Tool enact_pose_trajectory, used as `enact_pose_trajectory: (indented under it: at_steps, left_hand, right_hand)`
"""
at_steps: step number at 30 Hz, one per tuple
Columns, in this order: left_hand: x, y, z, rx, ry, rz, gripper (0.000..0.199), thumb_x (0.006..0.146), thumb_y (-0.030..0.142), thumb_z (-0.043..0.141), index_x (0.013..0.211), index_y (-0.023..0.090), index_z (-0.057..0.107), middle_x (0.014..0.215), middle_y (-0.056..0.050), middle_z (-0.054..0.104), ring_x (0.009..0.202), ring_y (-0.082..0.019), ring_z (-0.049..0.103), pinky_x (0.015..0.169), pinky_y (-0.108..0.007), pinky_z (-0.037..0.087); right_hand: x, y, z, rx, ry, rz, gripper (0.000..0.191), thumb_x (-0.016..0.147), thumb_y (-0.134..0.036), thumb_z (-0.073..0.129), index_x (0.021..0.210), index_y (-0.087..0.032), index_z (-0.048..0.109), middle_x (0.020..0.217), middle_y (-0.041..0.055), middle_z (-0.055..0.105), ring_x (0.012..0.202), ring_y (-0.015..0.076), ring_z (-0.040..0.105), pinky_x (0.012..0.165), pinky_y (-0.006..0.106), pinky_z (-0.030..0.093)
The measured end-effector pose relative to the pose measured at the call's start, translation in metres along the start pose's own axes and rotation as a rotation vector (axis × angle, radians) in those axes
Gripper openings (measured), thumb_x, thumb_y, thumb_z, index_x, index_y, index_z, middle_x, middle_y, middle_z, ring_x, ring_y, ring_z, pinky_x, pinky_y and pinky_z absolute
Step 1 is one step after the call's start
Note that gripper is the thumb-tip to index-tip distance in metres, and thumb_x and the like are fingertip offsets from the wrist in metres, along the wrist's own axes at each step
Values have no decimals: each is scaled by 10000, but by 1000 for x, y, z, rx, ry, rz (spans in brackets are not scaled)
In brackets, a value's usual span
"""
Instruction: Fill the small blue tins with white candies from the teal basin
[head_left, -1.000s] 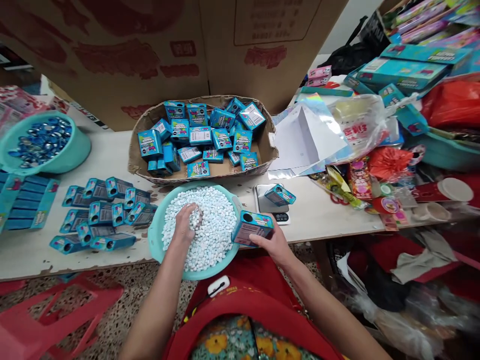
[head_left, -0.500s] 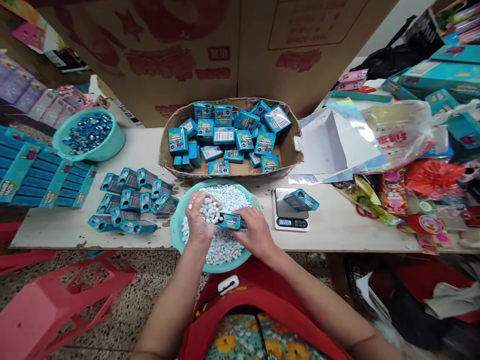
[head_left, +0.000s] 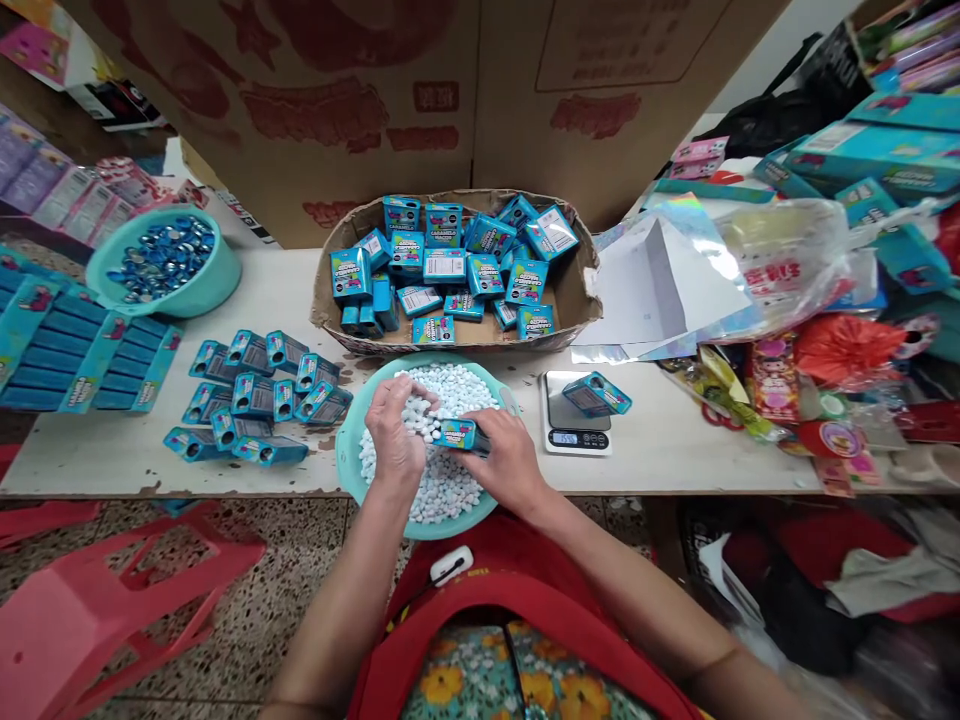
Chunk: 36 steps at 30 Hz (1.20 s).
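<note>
My left hand is cupped around a handful of small white candies above a turquoise basin. In my right hand a small blue candy box lies tilted on its side. Its left end meets the candies at my left fingers; whether any are passing inside is too small to tell. Loose white candies fill the basin beneath both hands. To the right, another blue box with a round hole in its end rests on a digital scale.
Several holed blue boxes stand on the table at left. Behind them is a turquoise bowl of blue-and-silver pieces. A cut cardboard tray holds blue boxes. Paper and wrappers lie right; a red stool is lower left.
The handful in my left hand looks smaller, and its fingers curl in more. My right hand still holds the box near it. The whole view has shifted slightly.
</note>
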<state>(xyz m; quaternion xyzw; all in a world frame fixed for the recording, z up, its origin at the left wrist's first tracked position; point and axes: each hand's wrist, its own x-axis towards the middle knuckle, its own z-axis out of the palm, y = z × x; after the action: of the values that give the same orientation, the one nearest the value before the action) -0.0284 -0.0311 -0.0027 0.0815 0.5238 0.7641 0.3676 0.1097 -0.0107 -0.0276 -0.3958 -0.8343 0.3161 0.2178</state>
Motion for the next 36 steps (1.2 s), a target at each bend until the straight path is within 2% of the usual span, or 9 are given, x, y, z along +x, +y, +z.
enact_pose_trajectory:
  at_steps: [4,10,21,31,36]
  left_hand:
    - [-1,-3,3,74,4,60,158,750,285,636,795,175,532,582,39,556,527,-118,554,564,-258,470]
    - [-1,-10,7,160,6,117,264,783,352,622,661,159,491,563,44,502,518,-97,536,559,-233,462]
    - [0,-12,14,145,-37,104,277,812,381,606,676,158,514,571,31,510,523,-97,534,565,-234,470]
    - [4,-9,9,99,-44,88,234,809,365,600,721,157,538,605,17,526,554,-108,552,583,-249,490]
    - [6,-6,5,72,-115,73,211,816,354,577,736,162,540,623,8,532,552,-111,547,567,-246,471]
  right_hand:
    - [-1,-1,0,-14,-16,23,327,720,-299,735,1007,-210,607,989,39,666,948,252,570,777,345,384]
    - [-1,0,-5,-32,-19,18,306,727,-294,719,1002,-219,609,963,31,669,934,245,568,771,343,385]
    - [5,8,-7,25,-3,31,319,714,-265,727,1007,-217,610,995,36,671,950,246,574,817,351,409]
    - [12,8,3,52,10,33,314,713,-263,731,1000,-217,612,981,49,673,945,262,586,810,363,422]
    - [16,9,5,72,15,44,318,705,-255,739,995,-219,615,974,45,677,940,261,596,808,369,426]
